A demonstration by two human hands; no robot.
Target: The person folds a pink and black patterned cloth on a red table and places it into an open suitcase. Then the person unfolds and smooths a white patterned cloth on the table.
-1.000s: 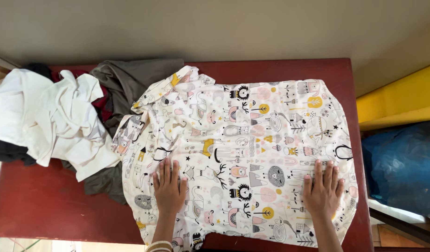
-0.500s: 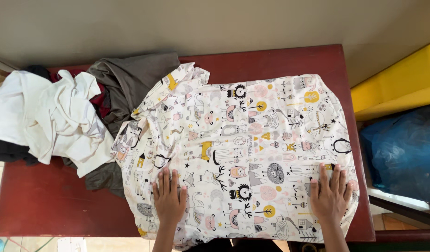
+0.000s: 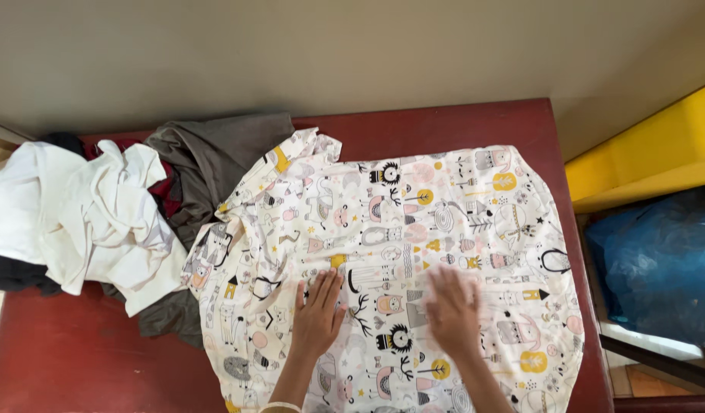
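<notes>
Head view: left hand (image 3: 320,313) and right hand (image 3: 452,310) flat on printed shirt (image 3: 414,229).

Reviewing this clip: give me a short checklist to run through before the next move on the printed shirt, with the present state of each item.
1. Both hands on the cloth: ok. The left hand and right hand lie flat, palms down, on the printed shirt.
2. Shirt spread flat: not ok. It ripples near the collar end, and the right hand is blurred.
3. Shirt fully on the red table: cannot tell. Its near edge runs out of the picture.
4. Shirt apart from other laundry: not ok. Its left edge lies against the grey garment.
5. White garment apart from the shirt: ok. It lies in the heap to the left.
</notes>
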